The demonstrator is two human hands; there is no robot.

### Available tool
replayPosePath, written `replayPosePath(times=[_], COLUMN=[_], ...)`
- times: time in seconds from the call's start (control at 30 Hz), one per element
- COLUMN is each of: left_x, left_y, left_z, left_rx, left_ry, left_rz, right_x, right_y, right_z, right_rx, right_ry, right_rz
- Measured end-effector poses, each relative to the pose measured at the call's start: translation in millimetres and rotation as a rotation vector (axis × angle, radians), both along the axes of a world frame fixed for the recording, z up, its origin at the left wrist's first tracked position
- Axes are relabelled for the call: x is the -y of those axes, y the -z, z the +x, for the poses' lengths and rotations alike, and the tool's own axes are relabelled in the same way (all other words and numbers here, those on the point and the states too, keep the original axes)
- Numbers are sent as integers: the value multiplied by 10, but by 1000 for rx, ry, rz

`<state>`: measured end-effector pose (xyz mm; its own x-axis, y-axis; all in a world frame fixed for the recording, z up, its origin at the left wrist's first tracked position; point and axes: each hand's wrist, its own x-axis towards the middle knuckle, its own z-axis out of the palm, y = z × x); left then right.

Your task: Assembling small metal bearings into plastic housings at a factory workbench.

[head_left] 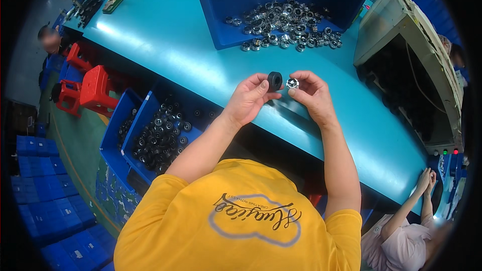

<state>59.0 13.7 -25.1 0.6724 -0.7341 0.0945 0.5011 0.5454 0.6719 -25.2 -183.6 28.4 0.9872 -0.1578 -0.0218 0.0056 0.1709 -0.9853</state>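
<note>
Catalogued glossy turquoise workbench [165, 40]. Saw large blue plastic bin [211, 5] on its far side. Above the workbench, with left hand [250, 96], clasped thick matte-black ring [274, 81] between thumb and fingers; with right hand [315, 98], pinched smaller silver-and-black disc [292, 84] between thumb and fingertips. Found shiny round parts [288, 22] heaped at the workbench's far side.

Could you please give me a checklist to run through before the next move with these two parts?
1. Left hand holding the matte black, thick round ring: ok.
2. Right hand holding the small, shiny silver-and-black round piece: ok.
3. Gap visible between both parts: ok.
4. More shiny round pieces within the deep blue plastic bin: ok.
5. Both parts unscratched: cannot tell, too small.
</note>
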Motion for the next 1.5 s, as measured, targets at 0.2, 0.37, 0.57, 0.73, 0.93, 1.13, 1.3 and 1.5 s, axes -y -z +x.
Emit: replayPosePath(times=[0.2, 0.37, 0.57, 0.73, 0.93, 1.13, 1.3, 1.5], left_x=[62, 108, 166, 168, 190, 198, 185, 124], left_y=[5, -13, -105, -145, -204, -215, -182, -157], left_z=[-81, -212, -350, -375, -402, -410, -403, -243], left_rx=[127, 309, 615, 664, 713, 741, 761, 325], left_ry=[-233, -381, -559, -563, -635, -659, -648, -355], left_rz=[154, 372, 482, 563, 638, 661, 686, 386], right_x=[57, 85, 85, 55, 72, 81, 85, 35], right_y=[41, 71, 60, 104, 126, 154, 157, 110], right_z=[7, 13, 20, 31, 26, 32, 25, 35], right_rx=[-19, -34, -111, -123, -149, -129, -122, 44], right_ry=[43, 62, 25, -59, -87, -92, -84, -13], right_rz=[-24, -39, -82, -117, -201, -207, -205, -186])
